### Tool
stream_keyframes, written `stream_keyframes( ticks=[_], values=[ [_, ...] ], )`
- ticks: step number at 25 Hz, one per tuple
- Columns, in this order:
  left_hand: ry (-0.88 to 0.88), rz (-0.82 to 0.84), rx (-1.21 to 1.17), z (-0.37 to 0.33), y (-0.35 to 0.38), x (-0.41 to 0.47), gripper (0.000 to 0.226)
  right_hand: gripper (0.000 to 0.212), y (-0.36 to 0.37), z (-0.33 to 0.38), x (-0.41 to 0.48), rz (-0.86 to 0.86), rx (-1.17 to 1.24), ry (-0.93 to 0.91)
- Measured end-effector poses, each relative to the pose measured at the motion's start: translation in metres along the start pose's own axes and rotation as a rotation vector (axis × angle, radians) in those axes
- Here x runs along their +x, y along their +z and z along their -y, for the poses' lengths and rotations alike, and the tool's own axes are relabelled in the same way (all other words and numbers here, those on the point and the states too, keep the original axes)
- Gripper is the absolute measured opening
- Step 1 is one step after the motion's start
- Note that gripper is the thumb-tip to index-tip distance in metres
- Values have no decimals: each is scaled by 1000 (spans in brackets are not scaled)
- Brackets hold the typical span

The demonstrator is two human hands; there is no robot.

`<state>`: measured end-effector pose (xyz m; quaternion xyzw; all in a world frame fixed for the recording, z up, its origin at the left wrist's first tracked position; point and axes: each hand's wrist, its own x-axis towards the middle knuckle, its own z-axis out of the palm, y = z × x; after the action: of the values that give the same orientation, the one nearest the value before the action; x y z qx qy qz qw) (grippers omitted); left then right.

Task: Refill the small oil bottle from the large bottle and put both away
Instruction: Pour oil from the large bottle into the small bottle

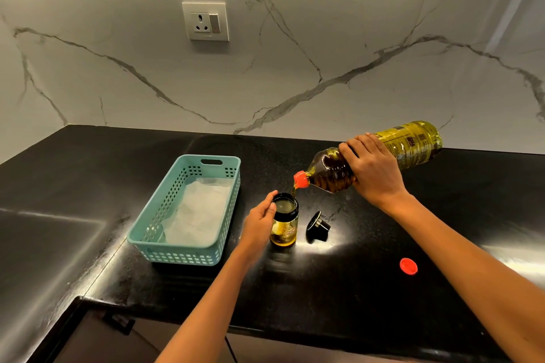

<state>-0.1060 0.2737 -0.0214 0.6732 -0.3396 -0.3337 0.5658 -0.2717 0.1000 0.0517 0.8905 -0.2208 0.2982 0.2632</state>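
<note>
My right hand (373, 169) grips the large oil bottle (413, 141) around its middle and holds it tilted, its red-ringed mouth down to the left. A thin stream of oil runs from that mouth into the small oil bottle (284, 228), which stands upright and uncapped on the black counter (368, 280). My left hand (261, 219) holds the small bottle at its left side, near the black rim. A little oil lies in its bottom. The small bottle's black lid (318, 225) lies just to its right. The large bottle's red cap (408, 266) lies further right, nearer me.
A teal plastic basket (224, 174) lined with white paper stands left of the small bottle. A marble wall with a power socket (205, 21) rises behind the counter. The counter's front edge runs below my forearms.
</note>
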Motion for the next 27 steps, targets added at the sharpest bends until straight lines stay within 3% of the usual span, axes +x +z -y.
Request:
stream_keyframes(
  ticks=[27],
  values=[
    [-11, -6, -32, 3, 1, 3, 39, 52, 1, 7, 5, -9, -19, 13]
  ],
)
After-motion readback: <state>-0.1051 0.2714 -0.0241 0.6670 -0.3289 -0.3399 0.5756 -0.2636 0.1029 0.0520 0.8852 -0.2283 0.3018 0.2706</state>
